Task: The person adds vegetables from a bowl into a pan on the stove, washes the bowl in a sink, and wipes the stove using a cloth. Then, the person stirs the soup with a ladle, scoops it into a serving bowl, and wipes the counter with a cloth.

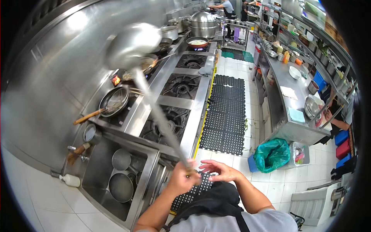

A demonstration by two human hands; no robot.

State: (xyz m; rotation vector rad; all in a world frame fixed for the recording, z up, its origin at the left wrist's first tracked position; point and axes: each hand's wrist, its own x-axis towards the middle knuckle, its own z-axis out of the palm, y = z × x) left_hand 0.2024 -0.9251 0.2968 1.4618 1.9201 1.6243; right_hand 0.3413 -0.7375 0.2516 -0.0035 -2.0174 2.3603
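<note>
My left hand (184, 179) is closed round the lower end of a long-handled metal ladle (158, 112), whose wide bowl (135, 40) is raised at the upper left and blurred by motion. Just right of it, my right hand (220, 171) has its fingers spread and holds nothing. Both hands are in front of my dark apron (210, 199). Beyond the ladle's handle are the stove burners (170, 123).
A sink (96, 176) with pans lies at the lower left. A wooden-handled pan (114, 101) and a lit burner (116, 80) are at the left. Right of the black mat (224, 112) stand a green-lined bin (271, 155) and a steel counter (284, 79). People work farther back and at the right.
</note>
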